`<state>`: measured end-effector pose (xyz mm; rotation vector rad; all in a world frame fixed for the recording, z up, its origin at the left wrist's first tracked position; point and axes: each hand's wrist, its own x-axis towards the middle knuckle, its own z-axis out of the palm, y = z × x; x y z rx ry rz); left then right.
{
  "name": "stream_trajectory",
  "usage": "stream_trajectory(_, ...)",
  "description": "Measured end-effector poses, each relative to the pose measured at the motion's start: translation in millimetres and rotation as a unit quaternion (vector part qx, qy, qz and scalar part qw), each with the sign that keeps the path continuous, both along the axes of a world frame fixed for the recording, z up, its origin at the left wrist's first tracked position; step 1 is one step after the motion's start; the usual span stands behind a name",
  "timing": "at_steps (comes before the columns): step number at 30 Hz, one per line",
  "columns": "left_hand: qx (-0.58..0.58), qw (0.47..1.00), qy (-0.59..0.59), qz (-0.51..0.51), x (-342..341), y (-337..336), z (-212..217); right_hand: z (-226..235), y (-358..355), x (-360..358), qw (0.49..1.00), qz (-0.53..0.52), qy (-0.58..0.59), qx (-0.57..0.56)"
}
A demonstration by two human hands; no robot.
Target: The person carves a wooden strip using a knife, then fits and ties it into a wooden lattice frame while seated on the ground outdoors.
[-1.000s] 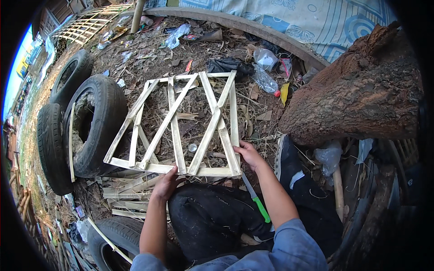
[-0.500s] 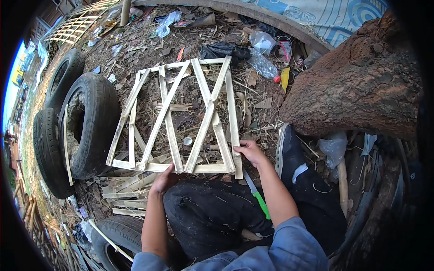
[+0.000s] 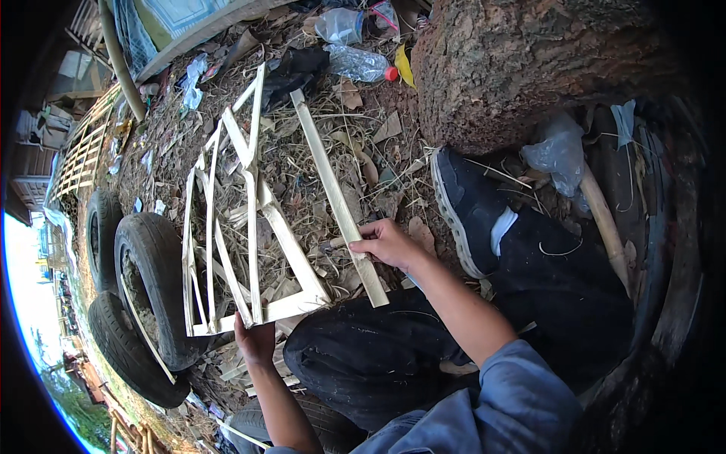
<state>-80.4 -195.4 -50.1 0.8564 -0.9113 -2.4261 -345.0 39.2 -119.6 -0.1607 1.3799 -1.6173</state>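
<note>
My left hand (image 3: 255, 339) is closed on the near edge of a lattice frame of pale split-bamboo strips (image 3: 291, 306). Crossing slats run up from that edge, and the frame is tilted, seen at a slant. In my right hand (image 3: 387, 246) a single flat bamboo strip (image 3: 330, 178) is pinched between thumb and fingers near its lower end. This strip lies apart from the frame's right side, with a gap between them. My bent leg in dark trousers (image 3: 355, 348) is just below both pieces.
Worn tyres (image 3: 162, 280) stand at the left. A thick tree trunk (image 3: 522, 68) and my dark shoe (image 3: 465, 204) are at the right. A plastic bottle with a red cap (image 3: 359, 63) and a black plastic bag (image 3: 295, 72) lie beyond the frame on leaf-strewn soil.
The right-hand strip has come away from the frame and moved right in my right hand. The frame has tipped up on its left side. The whole view has turned, and the green-handled knife no longer shows.
</note>
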Motion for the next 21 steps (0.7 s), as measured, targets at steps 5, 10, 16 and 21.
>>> stream_trajectory(5,-0.032,0.999,-0.009,-0.022,3.2,-1.2,0.7,16.8,-8.2,1.3,0.999,-0.009,0.028,-0.044)
stream_trajectory(10,-0.007,0.998,-0.061,0.0,17.1,-7.2,-28.6,21.5,-10.5,-5.9,0.999,0.005,0.037,-0.034)
stream_trajectory(16,0.026,0.995,-0.095,-0.008,14.7,-1.2,-40.7,5.7,-4.3,-2.7,1.0,-0.011,0.004,-0.021)
stream_trajectory(21,0.017,0.996,-0.084,-0.028,15.0,-0.6,-43.2,6.7,-4.5,3.6,0.999,-0.001,0.027,0.02)
